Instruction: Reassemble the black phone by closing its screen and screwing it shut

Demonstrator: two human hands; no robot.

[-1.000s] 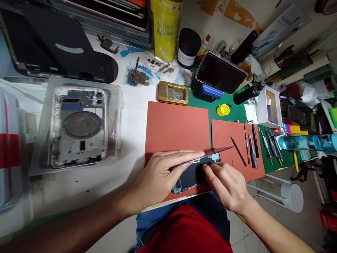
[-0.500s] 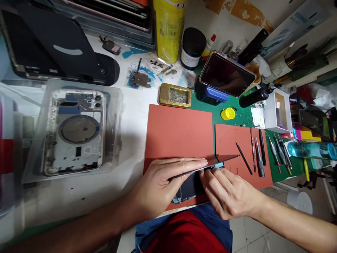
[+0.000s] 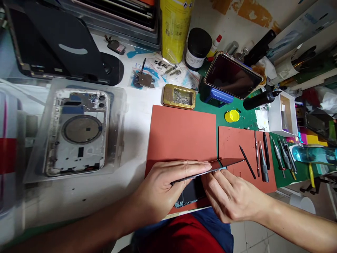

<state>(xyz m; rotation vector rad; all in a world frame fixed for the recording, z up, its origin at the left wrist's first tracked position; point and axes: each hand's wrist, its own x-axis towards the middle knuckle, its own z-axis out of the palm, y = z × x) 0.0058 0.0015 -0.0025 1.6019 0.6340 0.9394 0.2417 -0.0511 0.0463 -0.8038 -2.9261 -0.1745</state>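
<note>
- Left hand (image 3: pixel 158 193): fingers (image 3: pixel 184 166) flat along a thin black panel (image 3: pixel 228 162), probably a phone screen, holding it tilted up
- Right hand (image 3: pixel 233 198): fingers (image 3: pixel 216 181) pinching its edge
- Phone body (image 3: pixel 192 192) beneath, on a terracotta silicone mat (image 3: pixel 181 137)

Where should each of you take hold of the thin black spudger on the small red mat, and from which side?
Pinch the black spudger mid-shaft, coming from above and from its left, where bare small red mat lies. It lies flat and slanted, too thin to scoop. The right hand, nearest, would have to leave the tilted phone panel first.
</note>
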